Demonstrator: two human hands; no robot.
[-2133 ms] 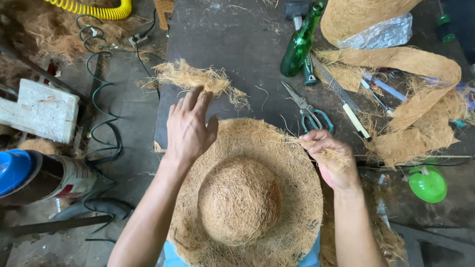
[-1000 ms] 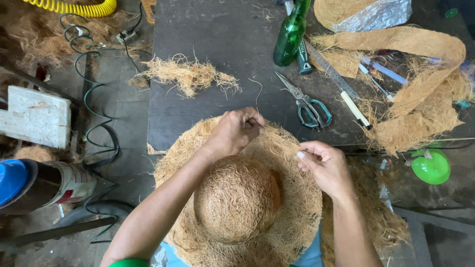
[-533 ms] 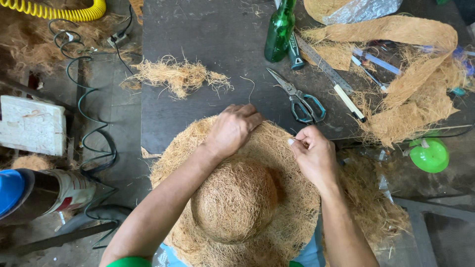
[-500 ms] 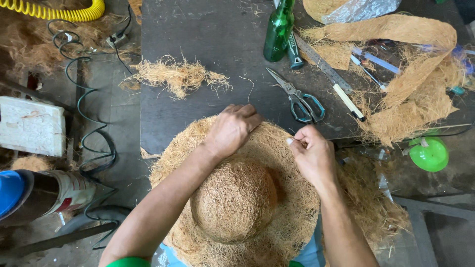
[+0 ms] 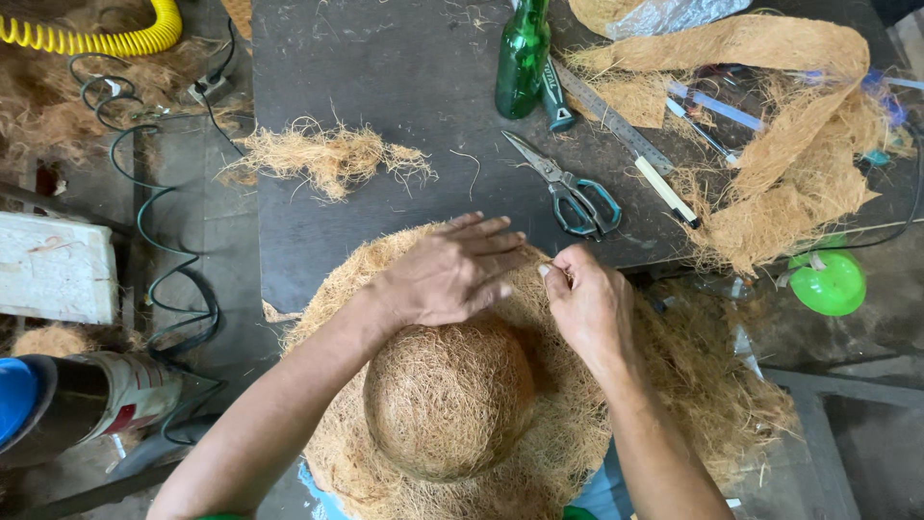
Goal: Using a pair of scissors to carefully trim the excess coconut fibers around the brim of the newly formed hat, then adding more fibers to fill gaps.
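Looking down from the head camera, a coconut-fibre hat [image 5: 448, 400] is seen lying across the near edge of the dark worktable [image 5: 385, 58], its round crown toward the person and its far brim resting on the tabletop. The left hand [image 5: 452, 274] is laid flat on the far brim, fingers spread and pressed down on the fibre, with nothing gripped. The right hand [image 5: 585, 300] is set just beside it, touching the brim; its thumb and forefinger are pressed together at the brim's edge, and a strand of fibre appears to be pinched there, though the strand itself is too fine to be made out.

Beyond the hands, a pair of scissors [image 5: 570, 185] with teal handles is laid shut on the table. A green glass bottle [image 5: 523, 60] is placed near the far edge, with a metal ruler [image 5: 616, 125] lying slantwise just beside it. A loose tuft of fibre [image 5: 327, 159] is found near the table's left edge. Toward the right edge, a long strip of coconut-fibre matting [image 5: 780, 106] is heaped. Off the table, a yellow coiled hose [image 5: 106, 37] and a green plastic lid [image 5: 828, 281] are seen.
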